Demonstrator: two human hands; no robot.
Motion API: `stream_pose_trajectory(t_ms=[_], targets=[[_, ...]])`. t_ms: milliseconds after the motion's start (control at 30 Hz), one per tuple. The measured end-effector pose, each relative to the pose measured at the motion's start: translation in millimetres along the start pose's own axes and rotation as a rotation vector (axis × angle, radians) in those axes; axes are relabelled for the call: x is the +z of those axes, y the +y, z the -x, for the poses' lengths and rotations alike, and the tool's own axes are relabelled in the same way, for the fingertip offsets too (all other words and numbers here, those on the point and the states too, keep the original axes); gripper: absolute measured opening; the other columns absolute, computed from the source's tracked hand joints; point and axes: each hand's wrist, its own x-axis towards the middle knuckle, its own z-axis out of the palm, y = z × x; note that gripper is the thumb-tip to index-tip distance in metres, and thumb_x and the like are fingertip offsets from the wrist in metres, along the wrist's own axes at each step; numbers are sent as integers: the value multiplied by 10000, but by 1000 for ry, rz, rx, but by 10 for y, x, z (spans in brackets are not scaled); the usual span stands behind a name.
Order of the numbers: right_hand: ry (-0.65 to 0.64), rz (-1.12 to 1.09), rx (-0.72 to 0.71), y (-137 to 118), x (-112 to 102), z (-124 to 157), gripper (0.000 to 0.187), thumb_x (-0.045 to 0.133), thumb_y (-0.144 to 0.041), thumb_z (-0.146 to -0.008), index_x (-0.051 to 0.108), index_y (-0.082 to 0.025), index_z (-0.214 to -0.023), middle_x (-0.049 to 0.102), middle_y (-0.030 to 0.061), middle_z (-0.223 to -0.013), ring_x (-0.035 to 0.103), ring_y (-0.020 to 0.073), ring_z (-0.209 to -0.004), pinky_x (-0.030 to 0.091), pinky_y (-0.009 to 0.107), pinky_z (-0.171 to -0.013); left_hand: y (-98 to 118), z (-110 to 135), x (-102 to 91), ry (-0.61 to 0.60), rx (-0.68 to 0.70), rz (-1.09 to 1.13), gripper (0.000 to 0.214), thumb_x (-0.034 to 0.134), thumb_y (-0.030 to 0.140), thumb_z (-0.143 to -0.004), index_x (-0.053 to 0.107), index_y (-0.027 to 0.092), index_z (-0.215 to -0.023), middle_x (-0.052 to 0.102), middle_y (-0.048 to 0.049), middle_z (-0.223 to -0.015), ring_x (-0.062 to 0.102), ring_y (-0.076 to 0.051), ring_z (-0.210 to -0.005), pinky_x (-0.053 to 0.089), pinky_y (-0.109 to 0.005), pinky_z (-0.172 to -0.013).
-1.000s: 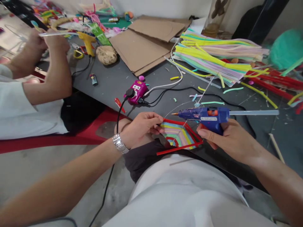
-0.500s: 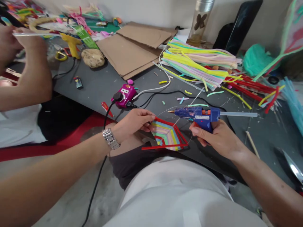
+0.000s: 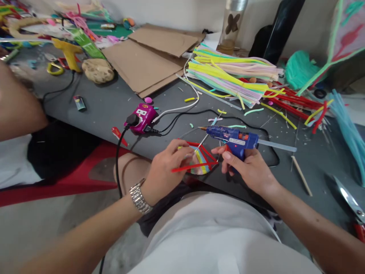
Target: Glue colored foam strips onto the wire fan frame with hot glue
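Note:
My right hand [image 3: 251, 167] is wrapped round the handle of a blue hot glue gun [image 3: 232, 137], its nozzle pointing left and a clear glue stick [image 3: 276, 145] out of its back. Left of it, my left hand [image 3: 168, 167] has its bent fingers on a striped pipe-cleaner panel [image 3: 203, 167] with red pipe-cleaner edging. The fingers cover the panel's left part. One red strip [image 3: 185, 167] crosses in front of the fingers with a free left end. A thin wire stands out from the panel, under the nozzle.
A magenta power socket [image 3: 141, 118] with black cables sits left of the panel. Behind lie cardboard sheets [image 3: 151, 61] and pipe-cleaner bundles [image 3: 228, 76]. Scissors [image 3: 349, 198] and a wooden stick [image 3: 301, 176] lie right. Another person's arm [image 3: 19, 102] is at left, near a yellow glue gun [image 3: 68, 53].
My left hand has shifted from the panel's upper left corner to over its left side, behind the loose red strip. The glue gun has moved slightly left and tilted. The view has shifted.

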Motion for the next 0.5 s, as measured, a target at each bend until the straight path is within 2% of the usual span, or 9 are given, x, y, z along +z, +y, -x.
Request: stream_pose_trajectory(t_ms=[167, 267, 400, 500], targets=[[-30, 72, 97, 20, 127, -52, 548, 679, -674, -813, 711, -159, -996, 586, -21, -515, 512, 125, -455, 380, 238, -422, -52, -51, 146, -103, 46, -46, 299, 493, 65, -942, 613, 187, -1187, 608, -131, -1446, 713, -220, -1110, 600, -341, -901], [-61, 100, 111, 12, 131, -52, 547, 656, -667, -831, 712, -153, -1010, 562, -33, -486, 497, 118, -438, 376, 233, -425, -86, -57, 177, -120, 64, 20, 244, 479, 110, -988, 585, 168, -1199, 637, -151, -1408, 702, -231, -1152, 591, -366, -956], [-76, 84, 124, -15, 120, -37, 554, 660, -667, -833, 724, -149, -1019, 569, -28, -488, 504, 120, -443, 382, 233, -426, -107, -31, 196, -105, 84, 37, 234, 470, 152, -1016, 594, 155, -1215, 685, -132, -1322, 716, -224, -1092, 600, -350, -911], [-1, 76, 66, -34, 59, -19, 508, 694, -643, -830, 720, -167, -1006, 692, 20, -664, 548, 119, -492, 428, 245, -450, -96, -10, 182, -134, 126, -50, 311, 452, 150, -1014, 615, 166, -1279, 666, -134, -1358, 710, -236, -1069, 601, -355, -859]])
